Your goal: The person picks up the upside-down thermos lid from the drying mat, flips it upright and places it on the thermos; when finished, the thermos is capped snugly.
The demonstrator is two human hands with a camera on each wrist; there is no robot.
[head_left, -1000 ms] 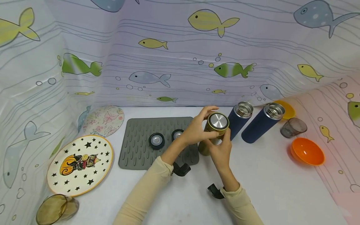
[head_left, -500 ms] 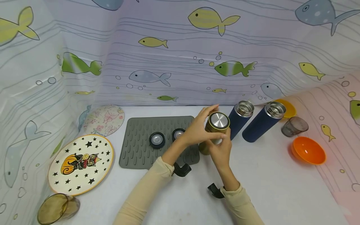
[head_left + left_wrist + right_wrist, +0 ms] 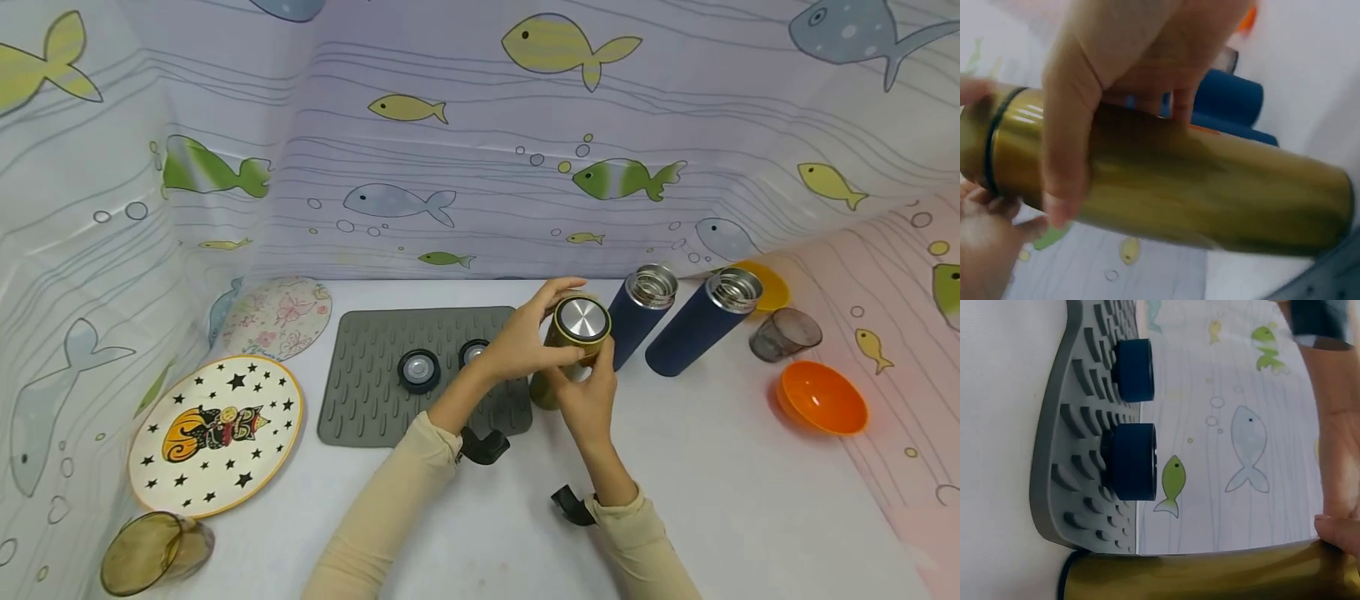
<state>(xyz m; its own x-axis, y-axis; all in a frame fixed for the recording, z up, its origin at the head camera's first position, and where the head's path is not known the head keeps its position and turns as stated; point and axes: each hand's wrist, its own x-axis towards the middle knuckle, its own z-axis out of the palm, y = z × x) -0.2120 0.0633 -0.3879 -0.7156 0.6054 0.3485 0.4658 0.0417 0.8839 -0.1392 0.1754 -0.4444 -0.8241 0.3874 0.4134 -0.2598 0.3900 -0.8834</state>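
The gold bottle is held up on the white table, just beside the right edge of the gray mat. Its top part is wrapped by the curled fingers of the left hand, and its body is gripped from below by the right hand. Two dark blue lids are left on the mat, and two blue bottles are stood open just behind the gold one.

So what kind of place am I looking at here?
Probably a staged tabletop set made to look like a dish-drying spot: fish-print curtain as backdrop, grey drying mat, and plates, bowls and open flasks laid out.
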